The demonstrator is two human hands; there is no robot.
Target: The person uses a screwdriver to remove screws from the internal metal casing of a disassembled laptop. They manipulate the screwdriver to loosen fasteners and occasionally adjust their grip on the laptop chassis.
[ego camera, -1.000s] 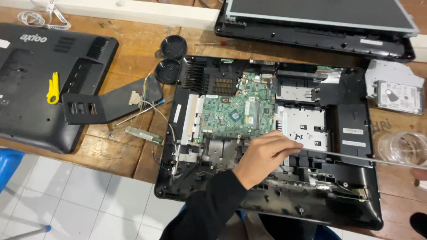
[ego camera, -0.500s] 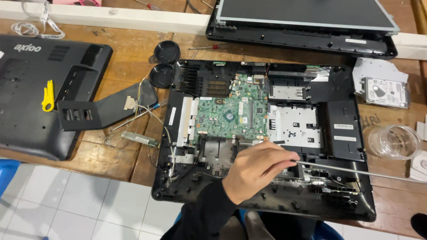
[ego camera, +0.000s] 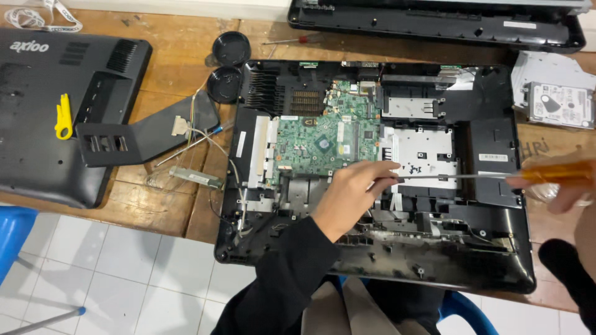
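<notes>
Since half a second ago the right hand (ego camera: 562, 186) has come into the head view at the right edge, and the left hand (ego camera: 354, 192) has shifted slightly along the tool.

From the head camera: a long screwdriver (ego camera: 472, 177) lies nearly level over the opened all-in-one computer chassis (ego camera: 496, 248). The right hand is wrapped shut around its translucent amber handle, while the left hand's fingers are pinched on the thin steel shaft near the tip, just right of the green motherboard (ego camera: 323, 142). Its tip is hidden under the fingers, so I cannot tell what it touches.

As a judgement, the screwdriver is light, stiff and smooth; the ribbed-looking handle gives the firm hold, the bare shaft only guidance. The motherboard looks fragile, best taken by its edges. The chassis is matt black plastic with perforated silver metal plates.

Toward the tabletop's right edge lies a hard drive (ego camera: 559, 105); near the left edge, a black back cover (ego camera: 37, 142) carries a yellow plastic pry tool (ego camera: 63, 116).
</notes>
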